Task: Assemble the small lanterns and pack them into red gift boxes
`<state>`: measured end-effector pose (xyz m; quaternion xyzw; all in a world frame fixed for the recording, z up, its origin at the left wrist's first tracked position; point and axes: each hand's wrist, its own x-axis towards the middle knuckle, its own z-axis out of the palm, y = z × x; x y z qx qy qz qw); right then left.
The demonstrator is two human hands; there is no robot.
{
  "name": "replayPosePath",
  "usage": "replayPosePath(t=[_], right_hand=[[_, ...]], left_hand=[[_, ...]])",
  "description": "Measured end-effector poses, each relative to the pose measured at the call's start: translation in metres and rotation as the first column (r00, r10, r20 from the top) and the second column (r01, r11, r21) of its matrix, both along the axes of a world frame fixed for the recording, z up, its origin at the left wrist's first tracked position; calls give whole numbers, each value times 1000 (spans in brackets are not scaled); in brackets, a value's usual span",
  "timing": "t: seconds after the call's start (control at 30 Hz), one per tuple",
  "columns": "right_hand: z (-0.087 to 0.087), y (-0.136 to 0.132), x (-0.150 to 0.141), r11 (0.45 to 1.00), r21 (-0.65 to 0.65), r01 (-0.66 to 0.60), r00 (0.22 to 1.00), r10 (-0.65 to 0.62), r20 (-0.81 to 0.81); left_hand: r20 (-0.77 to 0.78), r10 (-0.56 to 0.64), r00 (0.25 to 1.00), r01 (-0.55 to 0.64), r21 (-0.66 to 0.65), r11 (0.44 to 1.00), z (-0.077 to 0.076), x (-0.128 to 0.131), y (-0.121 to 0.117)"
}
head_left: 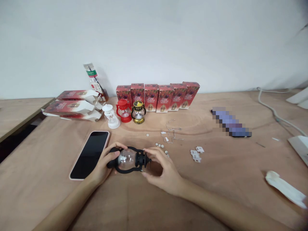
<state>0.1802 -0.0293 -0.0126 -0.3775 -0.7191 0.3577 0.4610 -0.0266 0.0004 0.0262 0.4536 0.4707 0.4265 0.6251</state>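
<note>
"Christmas" on red boxes [151, 96], bottle label [91, 73] (unreadable)

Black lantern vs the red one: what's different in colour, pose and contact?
Colour: black lantern is black-framed, red lantern is red.
Pose: black one is tipped on its side, red one stands upright on the table.
Contact: black one has the left hand at its base and the right hand at its top; neither hand touches the red one.
Shared: clear rounded globe.

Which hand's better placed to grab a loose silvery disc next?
Probably right hand: the silvery discs lie just beyond it. Left hand is farther off, gripping the base end of the black lantern.
</note>
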Motion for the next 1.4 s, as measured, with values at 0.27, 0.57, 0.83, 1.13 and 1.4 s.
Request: replayPosePath(t=[0.27, 0.57, 0.83, 1.13, 1.4], right_hand=[[2, 0, 2, 999, 35, 3, 998, -5, 64], [2, 0, 2, 999, 41, 5, 997, -8, 74], [3, -4, 1, 996, 47, 70, 984, -77, 164], [-6, -8, 0, 903, 279, 327, 918, -374, 132], [3, -19, 1, 750, 616, -242, 918, -28, 395]], left_hand=[[12, 42, 999, -42, 30, 999, 2, 0, 0], [60, 93, 994, -96, 50, 994, 1, -1, 0], [98, 100, 990, -106, 51, 993, -4, -1, -1], [-288, 43, 957, 90, 431, 898, -12, -2, -10], [-439, -70, 896, 254, 376, 891, -8, 8, -12]])
